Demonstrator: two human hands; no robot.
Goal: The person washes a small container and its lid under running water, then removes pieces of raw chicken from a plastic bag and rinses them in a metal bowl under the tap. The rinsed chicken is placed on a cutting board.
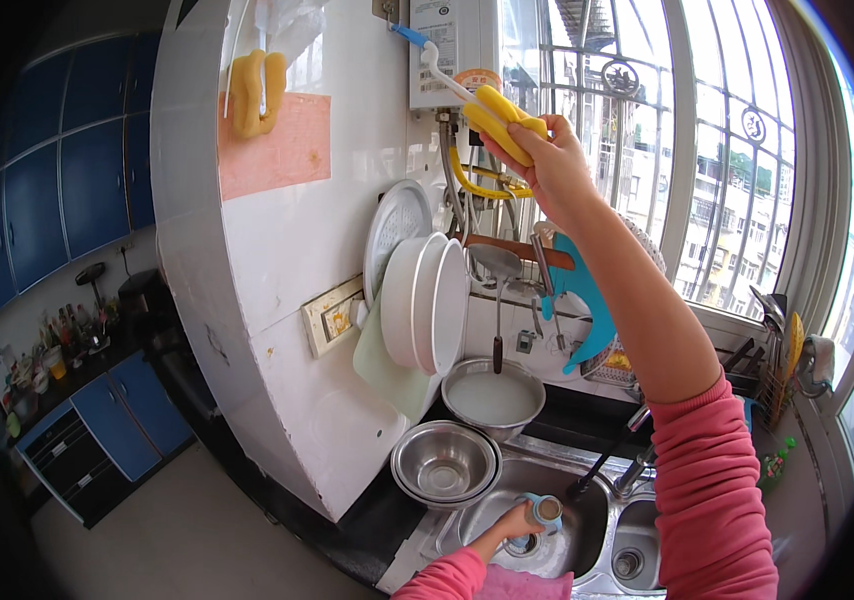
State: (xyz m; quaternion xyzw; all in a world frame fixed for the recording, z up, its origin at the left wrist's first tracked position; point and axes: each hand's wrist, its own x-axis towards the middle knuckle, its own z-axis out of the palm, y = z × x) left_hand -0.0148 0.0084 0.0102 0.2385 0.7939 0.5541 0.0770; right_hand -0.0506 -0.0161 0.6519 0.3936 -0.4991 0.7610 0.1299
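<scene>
My right hand is raised high, its fingers around the yellow sponge head of a bottle brush. The brush's white handle slants up to a blue end, which reaches a metal wall hook; whether it hangs on the hook is too small to tell. Low over the left basin of a stainless steel sink, my left hand grips a light blue cup or bottle. Its round mouth faces up towards me.
Nested steel bowls stand at the sink's left edge, and a bowl of cloudy liquid behind them. White basins hang on the wall. A ladle and turquoise utensil hang below the water heater. The faucet rises behind the sink.
</scene>
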